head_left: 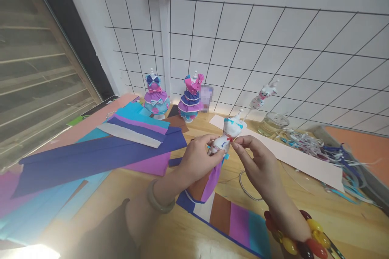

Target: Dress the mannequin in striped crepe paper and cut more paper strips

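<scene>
A small white mini dress form (pixel 232 128) is held tilted above the wooden table, with blue trim at its chest and a bit of red at its waist. My left hand (pixel 199 158) is closed around its lower body. At the waist, the thumb and fingers of my right hand (pixel 258 160) pinch together beside the red bit; what lies between those fingertips is too small to make out. Below the form hangs a brown and purple paper skirt piece (pixel 212 182). Under it lies a striped paper strip (pixel 238 222) in blue, white, brown, purple and turquoise.
Two dressed mini forms (pixel 156 99) (pixel 190 99) stand by the wall grid. Layered crepe paper sheets (pixel 103 147) cover the left side. On the right are a pale paper strip (pixel 304 161), a clear round container (pixel 272 124), tangled ribbons (pixel 319 145) and a wire loop (pixel 243 186).
</scene>
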{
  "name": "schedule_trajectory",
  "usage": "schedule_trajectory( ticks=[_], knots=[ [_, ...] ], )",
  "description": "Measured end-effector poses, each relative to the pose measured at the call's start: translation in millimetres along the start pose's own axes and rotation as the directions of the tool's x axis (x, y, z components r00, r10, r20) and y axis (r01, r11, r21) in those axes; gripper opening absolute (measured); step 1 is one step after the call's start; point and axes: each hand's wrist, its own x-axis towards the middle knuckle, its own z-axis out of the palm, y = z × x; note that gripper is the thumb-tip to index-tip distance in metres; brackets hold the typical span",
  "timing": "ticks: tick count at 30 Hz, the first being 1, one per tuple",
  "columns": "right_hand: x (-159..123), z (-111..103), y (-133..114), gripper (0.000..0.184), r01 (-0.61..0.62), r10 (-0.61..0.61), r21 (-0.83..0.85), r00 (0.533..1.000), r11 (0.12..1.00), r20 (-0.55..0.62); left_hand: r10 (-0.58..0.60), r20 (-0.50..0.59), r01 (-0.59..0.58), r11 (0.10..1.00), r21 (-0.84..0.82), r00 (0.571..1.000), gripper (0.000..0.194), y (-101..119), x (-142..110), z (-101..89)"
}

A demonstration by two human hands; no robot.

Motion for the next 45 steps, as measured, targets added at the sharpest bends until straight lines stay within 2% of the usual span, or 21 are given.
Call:
schedule_trajectory(
  ticks=[4, 8, 14, 19, 23, 26, 31, 33, 40, 42, 45],
  knots=[
    [-2, 1, -1, 0.014, -0.035, 0.036, 0.010, 0.994, 0.999, -0.107, 0.025, -0.025, -0.024, 0.998, 0.057, 0.999, 0.024, 1, 0, 0.0],
    [-3, 1, -3, 0.012, 0.016, -0.028, -0.093, 0.990, 0.996, -0.139, 0.065, -0.054, -0.059, 0.992, 0.110, 0.996, 0.022, 2, -1, 1.8],
    [-2, 1, 1, 0.009, 0.097, -0.110, -0.150, 0.991, 0.984, -0.080, 0.127, -0.063, -0.114, 0.978, 0.175, 0.990, 0.019, 4, -3, 3.8],
    [-5, 0, -4, 0.011, 0.159, -0.155, -0.133, 0.987, 0.978, 0.043, 0.100, -0.128, -0.070, 0.973, 0.220, 0.987, 0.020, 3, -2, 2.8],
    [-8, -1, -9, 0.010, 0.169, -0.166, -0.093, 0.985, 0.981, 0.039, 0.086, -0.132, -0.060, 0.979, 0.193, 0.987, 0.020, 3, -1, 2.0],
    [-7, -3, -9, 0.010, 0.133, -0.132, -0.081, 0.991, 0.988, 0.010, 0.073, -0.114, -0.054, 0.985, 0.165, 0.991, 0.020, 3, -1, 2.0],
    [-5, -3, -7, 0.014, -0.044, 0.034, -0.082, 0.993, 0.996, -0.111, 0.043, -0.078, -0.033, 0.992, 0.126, 0.996, 0.023, 4, -2, 2.4],
    [-5, -2, -6, 0.018, -0.089, 0.079, -0.085, 0.990, 0.992, -0.114, 0.045, -0.064, -0.037, 0.992, 0.123, 0.997, 0.024, 5, -2, 3.1],
    [-6, -2, 2, 0.017, -0.058, 0.045, -0.147, 0.995, 0.987, -0.092, 0.052, -0.056, -0.044, 0.990, 0.137, 0.997, 0.022, 7, -4, 5.1],
    [-4, -3, 5, 0.017, -0.050, 0.030, -0.186, 0.994, 0.981, -0.104, 0.013, -0.028, -0.011, 0.996, 0.085, 1.000, 0.022, 7, -4, 4.4],
    [-1, -7, 8, 0.018, -0.079, 0.050, -0.227, 0.990, 0.971, -0.134, -0.058, 0.022, 0.059, 0.995, -0.079, 0.998, 0.026, 7, -3, 2.8]
  ],
)
